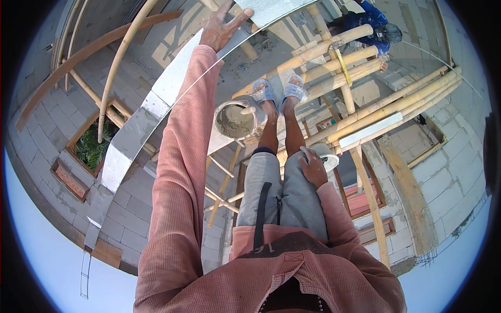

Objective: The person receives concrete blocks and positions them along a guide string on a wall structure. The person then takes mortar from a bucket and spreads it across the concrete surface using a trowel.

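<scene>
My left hand (222,28) reaches far forward, fingers spread, resting on the edge of a pale block (271,9) at the top of the view. Below it runs a curving row of light blocks, the wall top (156,104). My right hand (314,168) lies on my right knee, fingers loosely extended, holding nothing I can see. A bucket of wet grey mortar (234,121) stands left of my sandalled feet, with a tool handle (248,110) sticking out over its rim. Partly hidden behind my right knee is a white bucket (329,159).
Bamboo poles (376,121) of a scaffold run under and right of my feet, with a drop below. A pale board (370,129) lies across them. A person in blue (365,21) works at the far right. Block walls (454,156) and window openings (94,140) surround the space.
</scene>
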`<move>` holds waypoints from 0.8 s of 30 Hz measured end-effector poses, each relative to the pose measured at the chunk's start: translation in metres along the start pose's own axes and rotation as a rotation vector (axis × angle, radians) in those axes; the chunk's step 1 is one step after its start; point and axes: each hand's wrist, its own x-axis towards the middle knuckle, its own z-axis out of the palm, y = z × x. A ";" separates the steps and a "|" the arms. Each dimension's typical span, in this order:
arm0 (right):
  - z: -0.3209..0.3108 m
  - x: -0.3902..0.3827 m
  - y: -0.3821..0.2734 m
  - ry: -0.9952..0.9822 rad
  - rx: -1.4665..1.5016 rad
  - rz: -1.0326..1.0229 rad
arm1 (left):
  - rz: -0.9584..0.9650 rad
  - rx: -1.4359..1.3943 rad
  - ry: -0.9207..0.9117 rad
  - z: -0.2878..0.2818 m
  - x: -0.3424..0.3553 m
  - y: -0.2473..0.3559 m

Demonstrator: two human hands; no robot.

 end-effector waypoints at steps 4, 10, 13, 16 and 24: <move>0.003 0.003 -0.006 -0.005 -0.015 -0.004 | -0.032 -0.007 -0.025 -0.003 0.003 -0.010; 0.001 0.002 -0.013 -0.042 -0.037 0.011 | -0.069 -0.012 -0.012 0.000 0.009 -0.020; 0.000 0.002 -0.016 -0.048 -0.061 0.026 | -0.063 -0.036 -0.021 0.003 0.008 -0.021; 0.003 0.007 -0.018 -0.040 -0.028 0.034 | -0.005 -0.040 0.024 0.000 0.011 -0.022; 0.011 0.007 -0.021 0.038 0.000 -0.040 | 0.020 0.008 0.050 0.007 0.016 -0.029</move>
